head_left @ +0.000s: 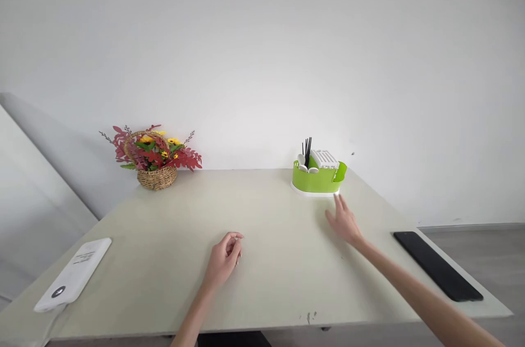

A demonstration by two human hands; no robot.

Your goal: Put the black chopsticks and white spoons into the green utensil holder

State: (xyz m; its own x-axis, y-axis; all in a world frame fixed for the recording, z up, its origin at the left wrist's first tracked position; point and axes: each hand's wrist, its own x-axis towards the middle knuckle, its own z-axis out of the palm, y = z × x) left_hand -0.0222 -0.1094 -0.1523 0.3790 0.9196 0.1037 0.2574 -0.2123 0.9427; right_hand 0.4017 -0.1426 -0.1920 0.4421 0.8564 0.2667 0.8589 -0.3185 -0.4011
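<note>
Over on the right, the green caddy [315,181] is standing at the far end of the table [266,213], near the wall [254,62], and it's sitting on a white base [305,192]. Black sticks [308,153] are poking up from its left part, white spoons [301,160] are clustering around them, and a slotted white rack [325,158] is leaning on top. A green side cup [340,172] is jutting from the right end.

The right hand [343,221] is hovering just in front, fingers spreading open and pointing at that base; whether they're touching it, I can't tell. The left hand [225,256] is resting nearer the front edge, fingers curling loosely closed, thumb lying close.

Across to the left, a wicker basket [158,178] is brimming with red leaves [186,158] and yellow flowers [174,141].

Now the lettering: a white slab [77,273] at front left is showing dark print [84,255], too small for reading, plus a round dark badge [58,291]. Opposite, a black slab [438,266] is lying along the right edge.
</note>
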